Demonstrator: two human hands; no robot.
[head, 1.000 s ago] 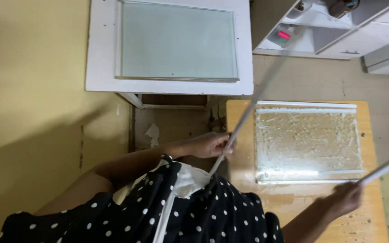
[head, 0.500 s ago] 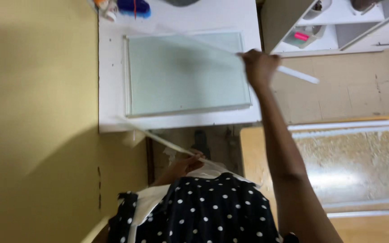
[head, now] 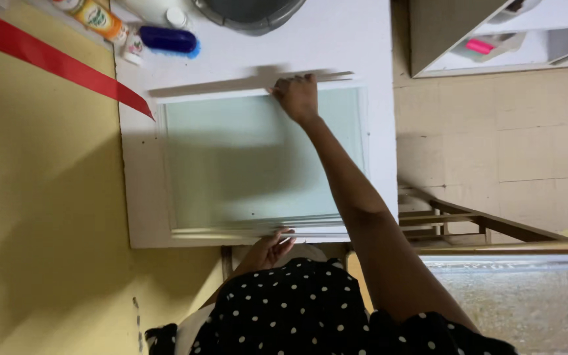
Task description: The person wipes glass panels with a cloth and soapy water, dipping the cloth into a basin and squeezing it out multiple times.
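Note:
A frosted glass shelf pane (head: 231,158) lies flat on a white table (head: 376,52). My right hand (head: 296,97) reaches over the pane to its far edge, where it grips a thin white trim strip (head: 231,83) that looks blurred and lies along that edge. My left hand (head: 267,250) is close to my body at the pane's near edge, fingers spread, with its fingertips touching a second white strip (head: 231,232) lying along that edge. My black dotted dress (head: 297,309) fills the bottom of the view.
At the table's far end stand an orange bottle (head: 96,18), a blue brush (head: 169,41), a white bottle cap (head: 177,18) and a grey basin (head: 251,14). Red tape (head: 54,62) crosses the yellow floor. A wooden table with another glass pane (head: 527,302) is at lower right.
My right hand has carried its strip down onto the pane's far edge. My left hand has brought the other strip to the near edge. The view has shifted toward the white table.

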